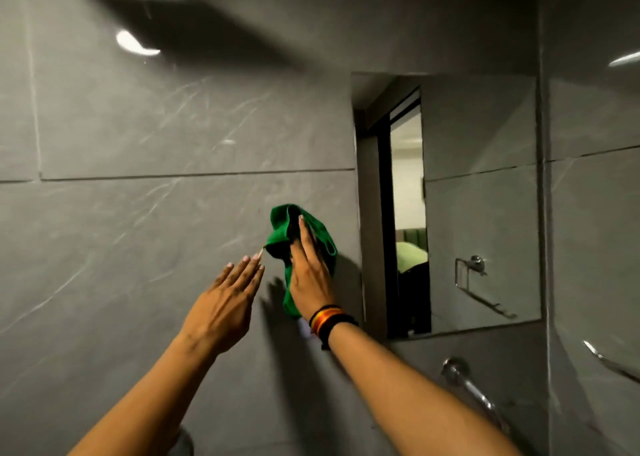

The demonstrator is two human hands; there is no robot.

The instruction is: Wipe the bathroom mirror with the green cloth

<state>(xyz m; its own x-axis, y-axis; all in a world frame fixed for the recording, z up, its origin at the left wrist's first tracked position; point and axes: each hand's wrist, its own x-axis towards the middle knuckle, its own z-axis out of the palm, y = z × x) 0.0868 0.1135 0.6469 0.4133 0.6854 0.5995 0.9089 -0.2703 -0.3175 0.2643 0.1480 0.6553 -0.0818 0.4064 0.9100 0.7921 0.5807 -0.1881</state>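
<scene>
Two bare hands reach up toward a grey tiled wall (173,126), and between them there is one green cloth (280,233). The right hand (310,275) holds the bunched cloth, with its fingers closed around the folds and one finger lying straight up across the fabric. The cloth is in front of the tiles just left of the mirror (485,195); whether it presses on the wall cannot be told. A loose end hangs down past the right wrist, which wears a stack of bands (329,320) in black, orange and red.

The left hand (225,303) is empty, its fingers straight and close together, their tips just beside the cloth's left corner. Whether they touch it cannot be told.

One rectangular mirror is fixed to the wall on the right, well clear of both hands. Its glass shows a dark door frame, a lit room beyond, and one reflected metal towel holder (474,275). One chrome pipe (467,383) juts from the wall below the mirror, close to the right forearm. One metal bar (609,362) is mounted on the side wall at far right. Both arms cast dark shadows on the tiles beneath the cloth.
</scene>
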